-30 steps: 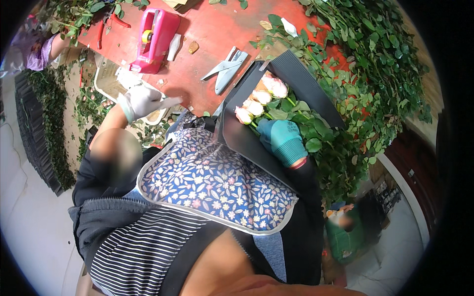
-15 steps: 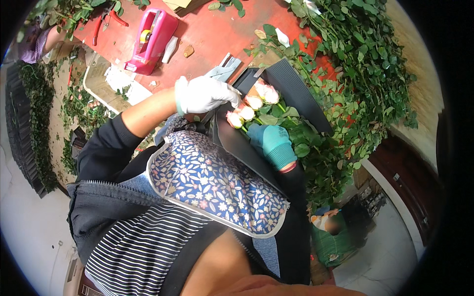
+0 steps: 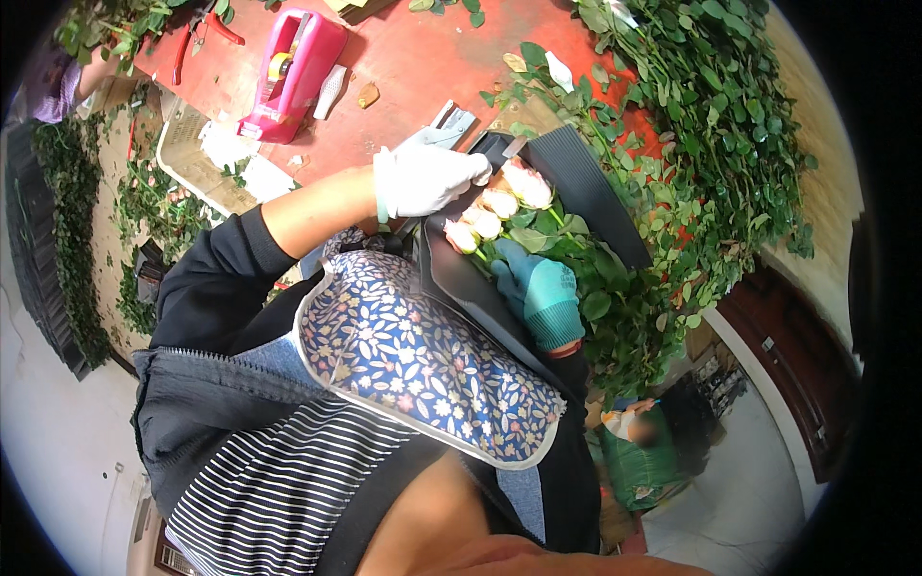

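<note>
A dark trough-like holder with a ribbed black flap lies tilted in front of me. Inside it, several pale pink roses lie in a row, heads toward the upper left and leafy stems running to the lower right. My left hand, in a white glove, is closed with curled fingertips at the holder's far end, next to the topmost rose; anything in them is hidden. Just below the blooms, my right hand, in a teal glove, closes on the rose stems; leaves partly cover its fingers.
On the red table stand a pink tape dispenser, red-handled pliers and a grey metal tool. Leafy stems are heaped at right. A pale crate is at left. Another person's purple sleeve shows upper left.
My left hand has moved right, toward the topmost rose and the holder's far end. The right hand has shifted slightly, its fingers showing more at the stems.
</note>
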Available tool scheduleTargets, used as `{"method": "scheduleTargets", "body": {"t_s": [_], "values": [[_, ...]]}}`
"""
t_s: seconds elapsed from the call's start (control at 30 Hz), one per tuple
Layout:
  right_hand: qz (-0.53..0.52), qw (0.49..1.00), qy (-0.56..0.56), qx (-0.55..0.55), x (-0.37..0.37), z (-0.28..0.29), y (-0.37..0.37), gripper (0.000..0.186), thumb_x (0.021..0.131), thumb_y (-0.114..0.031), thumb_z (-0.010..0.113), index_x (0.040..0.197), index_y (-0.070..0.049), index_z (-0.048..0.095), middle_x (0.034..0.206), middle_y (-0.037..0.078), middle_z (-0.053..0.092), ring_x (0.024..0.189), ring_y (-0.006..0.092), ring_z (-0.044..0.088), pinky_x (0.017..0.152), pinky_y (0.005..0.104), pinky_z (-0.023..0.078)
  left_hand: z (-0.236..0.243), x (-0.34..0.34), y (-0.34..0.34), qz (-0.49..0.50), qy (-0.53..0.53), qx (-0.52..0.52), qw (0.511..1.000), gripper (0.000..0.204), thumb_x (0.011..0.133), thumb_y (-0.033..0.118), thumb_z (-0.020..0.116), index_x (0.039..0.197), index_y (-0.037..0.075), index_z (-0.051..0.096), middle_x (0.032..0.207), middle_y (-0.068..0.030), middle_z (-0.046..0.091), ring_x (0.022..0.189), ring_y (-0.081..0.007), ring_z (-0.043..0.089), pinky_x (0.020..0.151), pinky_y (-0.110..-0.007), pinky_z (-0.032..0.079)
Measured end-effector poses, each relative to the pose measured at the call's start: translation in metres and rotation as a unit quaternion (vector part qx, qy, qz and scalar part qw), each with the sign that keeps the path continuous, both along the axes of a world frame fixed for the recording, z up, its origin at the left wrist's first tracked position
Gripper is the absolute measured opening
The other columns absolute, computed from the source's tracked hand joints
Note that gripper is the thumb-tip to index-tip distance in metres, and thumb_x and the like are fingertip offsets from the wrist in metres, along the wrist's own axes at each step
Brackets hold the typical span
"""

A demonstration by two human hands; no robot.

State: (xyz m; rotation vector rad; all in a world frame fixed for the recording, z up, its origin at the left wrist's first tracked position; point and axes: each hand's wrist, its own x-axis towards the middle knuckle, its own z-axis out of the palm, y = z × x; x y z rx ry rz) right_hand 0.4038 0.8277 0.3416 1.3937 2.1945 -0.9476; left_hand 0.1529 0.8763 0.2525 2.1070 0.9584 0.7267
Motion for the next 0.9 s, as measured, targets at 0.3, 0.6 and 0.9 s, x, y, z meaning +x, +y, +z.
{"method": "scheduleTargets", "body": {"t_s": [0.3,0.6,0.9], "values": [[0.004,1.000,0.011,-0.023,-0.001,-0.003,0.003,0.039,0.097,-0.033,0.052,0.127,-0.009,0.057,0.076,0.023,0.064,0.069,0.0431,0.063,0.061,0.0542,0.046,0.005,0.008,-0.008,0.001,-0.164,-0.357,0.919,0.016,0.099,0.015,0.044,0.107,0.006,0.055,0.076,-0.0060,0.056,0.070,-0.0204,0.058,0.065,-0.033,0.050],[0.038,0.992,0.120,0.025,-0.002,-0.009,0.007,0.013,0.090,-0.023,0.060,0.096,-0.011,0.063,0.070,0.017,0.060,0.064,0.0392,0.060,0.056,0.0493,0.044,0.005,-0.002,-0.012,-0.030,-0.131,-0.118,0.984,0.020,0.092,0.016,0.053,0.107,0.009,0.064,0.099,-0.0092,0.067,0.087,-0.0252,0.066,0.072,-0.035,0.055],[0.057,0.995,0.057,0.055,-0.007,-0.008,0.005,0.013,0.083,-0.018,0.060,0.078,-0.007,0.064,0.069,0.017,0.064,0.063,0.0364,0.064,0.055,0.0476,0.048,0.031,-0.022,-0.013,-0.205,-0.039,-0.057,0.976,0.033,0.078,0.000,0.059,0.108,0.008,0.069,0.114,-0.0128,0.069,0.096,-0.0328,0.068,0.080,-0.039,0.055]]}}
